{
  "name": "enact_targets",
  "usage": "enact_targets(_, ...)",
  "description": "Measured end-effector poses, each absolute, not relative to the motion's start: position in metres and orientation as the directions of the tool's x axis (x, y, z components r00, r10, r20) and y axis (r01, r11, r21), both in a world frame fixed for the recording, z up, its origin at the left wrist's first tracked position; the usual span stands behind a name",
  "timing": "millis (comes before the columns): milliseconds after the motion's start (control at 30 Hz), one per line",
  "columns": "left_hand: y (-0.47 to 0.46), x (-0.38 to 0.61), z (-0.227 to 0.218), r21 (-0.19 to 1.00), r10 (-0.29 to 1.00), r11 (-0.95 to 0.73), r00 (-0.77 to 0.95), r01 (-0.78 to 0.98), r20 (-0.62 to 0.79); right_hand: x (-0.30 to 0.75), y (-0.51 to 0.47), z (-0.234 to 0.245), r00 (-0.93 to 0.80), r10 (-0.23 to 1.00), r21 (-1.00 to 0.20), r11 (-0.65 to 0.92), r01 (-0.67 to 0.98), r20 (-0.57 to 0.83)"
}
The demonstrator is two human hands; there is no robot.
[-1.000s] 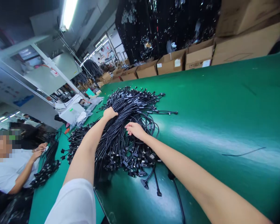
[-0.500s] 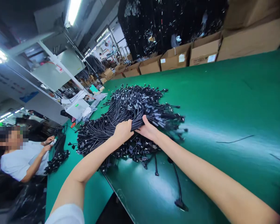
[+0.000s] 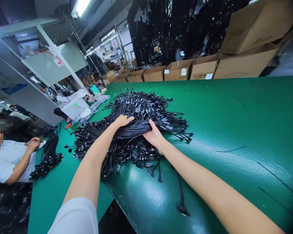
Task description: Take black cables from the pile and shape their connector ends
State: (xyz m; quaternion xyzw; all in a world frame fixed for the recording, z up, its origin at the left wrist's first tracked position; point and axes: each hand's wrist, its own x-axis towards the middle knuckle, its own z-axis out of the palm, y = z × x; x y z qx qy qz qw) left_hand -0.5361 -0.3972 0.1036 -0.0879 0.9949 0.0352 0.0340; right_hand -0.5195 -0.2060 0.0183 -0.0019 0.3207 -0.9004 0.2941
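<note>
A large heap of black cables [image 3: 141, 100] with small plugs at their ends lies on the green table. My right hand [image 3: 155, 135] is wrapped around a thick bundle of cables [image 3: 134, 130] near its grey-sleeved right end, thumb on top. Farther left along the same bundle, my left hand [image 3: 123, 121] grips it from above, its thumb pointing right and its other fingers mostly hidden. Plugs hang in a tangle below the bundle. One loose cable [image 3: 181, 191] with a wide plug lies on the table under my right forearm.
Open cardboard boxes [image 3: 178, 70] line the table's far edge. At the left, a co-worker in a white shirt [image 3: 11, 159] handles another cable bunch [image 3: 47, 156]. A white box [image 3: 74, 105] and plastic bags stand behind the heap. Thin cable pieces [image 3: 230, 150] lie on the green table [image 3: 224, 107].
My left hand has slid left along the bundle, away from my right hand. My right hand keeps its hold, and the bundle's right end lies lower and stiller. The view has turned slightly.
</note>
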Motion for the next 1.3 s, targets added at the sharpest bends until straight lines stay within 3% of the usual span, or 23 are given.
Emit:
enact_targets(200, -0.377, -0.541, 0.077, 0.021, -0.143, 0.989, -0.990, -0.143, 0.011, -0.520, -0.204, 0.014, -0.829, -0.539, -0.544, -0.655, 0.524, -0.149)
enact_targets(467, -0.351, -0.482, 0.104, 0.145, 0.062, 0.989, -0.985, 0.039, -0.160, -0.508, -0.193, 0.028, -0.792, -0.587, -0.451, -0.669, 0.591, -0.167)
enact_targets(667, -0.311, -0.404, 0.126, 0.162, 0.103, 0.982, -0.993, 0.094, -0.052, -0.471, -0.168, 0.036, -0.738, -0.664, -0.417, -0.640, 0.645, -0.123)
enact_targets(833, -0.281, -0.370, 0.124, 0.064, 0.274, 0.957, -0.953, 0.284, 0.127, -0.461, -0.150, 0.029, -0.718, -0.697, -0.245, -0.696, 0.675, 0.001)
enact_targets(900, -0.285, -0.380, 0.124, 0.127, 0.282, 0.949, -0.957, 0.289, 0.068, -0.460, -0.148, 0.026, -0.726, -0.687, -0.195, -0.708, 0.679, -0.030)
enact_targets(1000, -0.306, -0.415, 0.127, 0.224, 0.173, 0.964, -0.978, 0.143, -0.119, -0.459, -0.150, 0.023, -0.750, -0.656, -0.176, -0.732, 0.659, -0.080)
enact_targets(1100, -0.323, -0.449, 0.127, 0.209, 0.081, 0.977, -0.974, 0.036, -0.212, -0.458, -0.154, 0.021, -0.769, -0.632, -0.199, -0.745, 0.637, -0.096)
enact_targets(1300, -0.324, -0.446, 0.125, 0.226, 0.106, 0.974, -0.903, 0.010, -0.416, -0.467, -0.154, 0.019, -0.764, -0.617, -0.313, -0.699, 0.642, -0.189)
